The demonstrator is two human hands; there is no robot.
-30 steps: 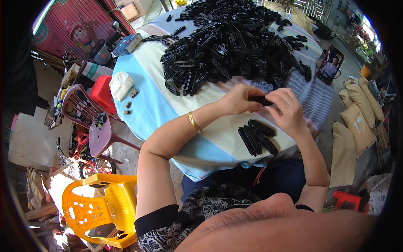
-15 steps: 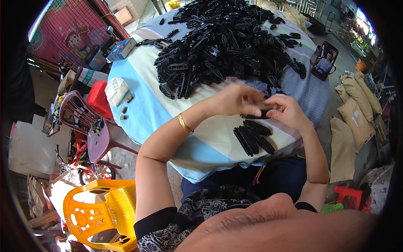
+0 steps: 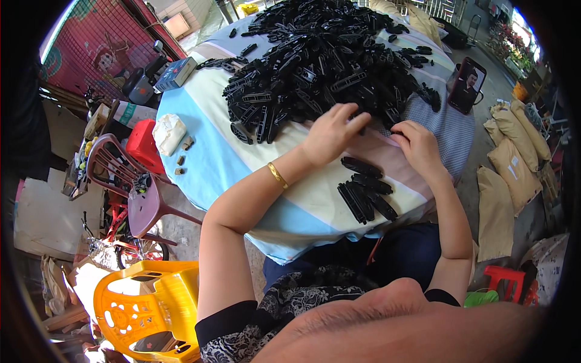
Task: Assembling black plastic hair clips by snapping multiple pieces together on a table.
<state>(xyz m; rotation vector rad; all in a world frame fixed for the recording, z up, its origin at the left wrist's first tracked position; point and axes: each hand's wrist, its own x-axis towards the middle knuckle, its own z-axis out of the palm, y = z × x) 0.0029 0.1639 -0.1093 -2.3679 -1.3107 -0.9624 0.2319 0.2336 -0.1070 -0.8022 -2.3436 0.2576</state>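
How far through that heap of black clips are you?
Done: a small row of black clips laid near the table edge. In hand: the left hand and right hand reach at the foot of the big heap. Left: nearly all of that heap.

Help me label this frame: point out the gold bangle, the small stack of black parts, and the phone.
Bangle (image 3: 278, 175): head view, middle of the gold band.
Stack (image 3: 367, 195): head view, centre of the black parts.
Phone (image 3: 467, 85): head view, middle of its screen.
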